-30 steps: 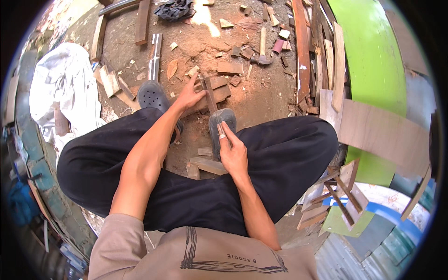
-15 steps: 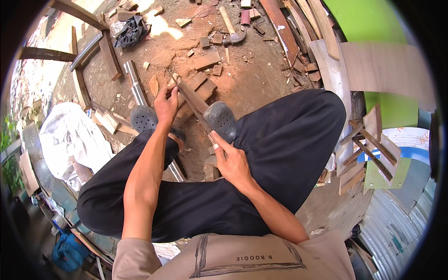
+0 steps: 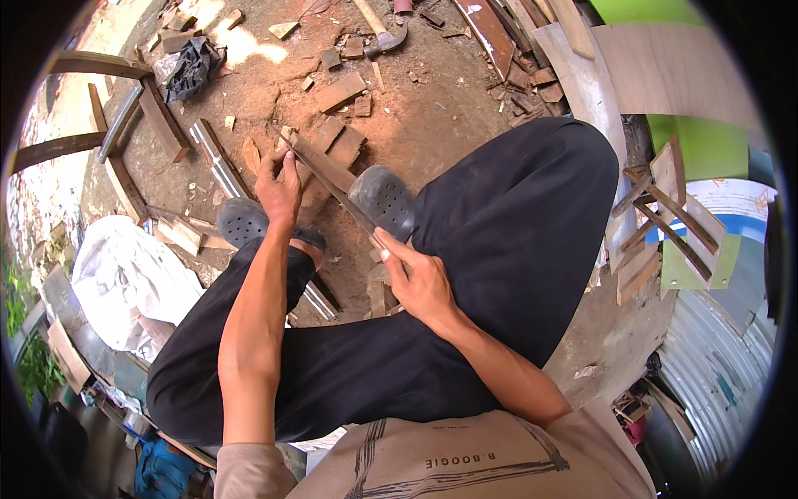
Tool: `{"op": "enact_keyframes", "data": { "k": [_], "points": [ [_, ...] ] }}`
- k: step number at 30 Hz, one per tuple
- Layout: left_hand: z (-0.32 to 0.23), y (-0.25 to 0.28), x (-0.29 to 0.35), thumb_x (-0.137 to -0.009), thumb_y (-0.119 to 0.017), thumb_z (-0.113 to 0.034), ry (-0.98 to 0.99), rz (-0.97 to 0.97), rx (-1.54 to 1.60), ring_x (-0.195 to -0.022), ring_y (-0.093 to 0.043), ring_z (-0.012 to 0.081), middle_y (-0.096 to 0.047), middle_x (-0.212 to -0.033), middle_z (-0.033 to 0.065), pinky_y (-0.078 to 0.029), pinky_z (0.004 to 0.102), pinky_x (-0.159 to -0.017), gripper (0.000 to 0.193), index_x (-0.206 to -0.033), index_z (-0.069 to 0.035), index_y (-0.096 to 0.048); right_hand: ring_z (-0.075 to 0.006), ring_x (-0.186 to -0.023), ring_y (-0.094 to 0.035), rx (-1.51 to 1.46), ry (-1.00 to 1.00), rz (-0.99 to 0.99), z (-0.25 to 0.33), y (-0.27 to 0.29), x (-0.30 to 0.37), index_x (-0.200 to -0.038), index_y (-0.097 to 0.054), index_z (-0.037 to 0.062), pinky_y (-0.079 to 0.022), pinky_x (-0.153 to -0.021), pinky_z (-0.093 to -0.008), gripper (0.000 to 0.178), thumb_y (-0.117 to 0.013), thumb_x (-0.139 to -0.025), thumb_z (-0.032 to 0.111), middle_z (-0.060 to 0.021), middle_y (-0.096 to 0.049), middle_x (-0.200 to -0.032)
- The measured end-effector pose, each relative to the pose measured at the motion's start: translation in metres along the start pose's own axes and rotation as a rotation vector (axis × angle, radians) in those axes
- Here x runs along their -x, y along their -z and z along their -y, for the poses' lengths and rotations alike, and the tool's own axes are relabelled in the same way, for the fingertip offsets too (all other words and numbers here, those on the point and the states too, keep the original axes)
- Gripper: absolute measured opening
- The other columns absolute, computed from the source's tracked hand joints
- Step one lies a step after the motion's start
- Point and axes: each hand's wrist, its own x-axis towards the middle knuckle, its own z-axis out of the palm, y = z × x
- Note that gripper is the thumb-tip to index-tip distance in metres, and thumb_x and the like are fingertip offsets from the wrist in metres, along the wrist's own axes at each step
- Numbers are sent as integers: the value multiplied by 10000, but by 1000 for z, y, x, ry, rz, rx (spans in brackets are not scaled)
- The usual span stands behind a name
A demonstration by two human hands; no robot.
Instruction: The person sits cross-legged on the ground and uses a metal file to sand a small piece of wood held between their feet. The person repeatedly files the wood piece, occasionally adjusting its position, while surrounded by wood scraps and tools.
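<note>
A long, narrow dark bar (image 3: 347, 204), file-like in shape, runs slantwise between my hands; its exact kind is unclear. The fingers of my left hand (image 3: 279, 187) pinch it near its far end, and a thin tip sticks out past them. At the near end, my right hand (image 3: 422, 287) is closed around it with the index finger stretched along it. Right beside the bar lies a brown wood slat (image 3: 326, 165), between my two grey clogs and reaching to the right clog (image 3: 383, 201). Whether bar and slat touch, I cannot tell.
Wood offcuts (image 3: 341, 91) and a hammer (image 3: 382, 33) lie on the dirt floor ahead. To the left stand a wooden frame (image 3: 162, 121), a crumpled black cloth (image 3: 194, 68) and a white cloth (image 3: 125, 279). Boards (image 3: 489, 37) and small wooden frames (image 3: 669, 212) are at the right.
The whole view has shifted a little. My right hand has drawn slightly back toward me with the bar, and my left hand keeps its pinch near the far end.
</note>
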Motion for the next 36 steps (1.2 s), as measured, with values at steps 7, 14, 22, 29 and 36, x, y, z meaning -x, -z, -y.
{"op": "enact_keyframes", "data": {
  "k": [7,14,22,29,36],
  "points": [
    [-6,-2,-4,-956,-712,-176,-90,33,-144,-819,-730,228,-735,-888,145,-559,348,-767,155,-993,-26,-702,-359,-1112,-676,-31,-95,63,0,-60,-88,-1297,-668,47,-555,-918,-368,343,-588,-1006,211,-182,-688,-1208],
    [-3,-1,1,-957,-718,-198,-35,-7,-75,-799,-724,212,-734,-859,128,-555,338,-759,170,-994,-31,-712,-343,-1121,-677,41,-115,79,5,6,4,-1310,-664,43,-558,-916,-357,340,-573,-1020,198,-171,-693,-1226],
    [-3,0,-1,-955,-716,-187,-63,34,-159,-879,-728,248,-747,-941,135,-554,356,-824,172,-999,-21,-709,-372,-1118,-653,-7,-174,102,6,-57,-85,-1294,-677,73,-559,-909,-393,340,-570,-1014,234,-166,-672,-1241],
    [12,-6,3,-942,-729,-164,-97,-52,-80,-942,-727,253,-750,-990,132,-547,363,-867,146,-1000,-31,-712,-351,-1050,-691,2,-70,15,-8,3,2,-1295,-683,70,-574,-883,-409,331,-583,-1006,198,-171,-712,-1162],
    [8,-7,0,-935,-736,-164,-98,-32,-88,-888,-728,241,-744,-940,144,-558,355,-829,148,-989,-27,-722,-342,-1167,-655,-59,-140,104,-2,-34,-65,-1325,-652,44,-546,-936,-336,340,-584,-1030,199,-211,-673,-1255]
  ]
}}
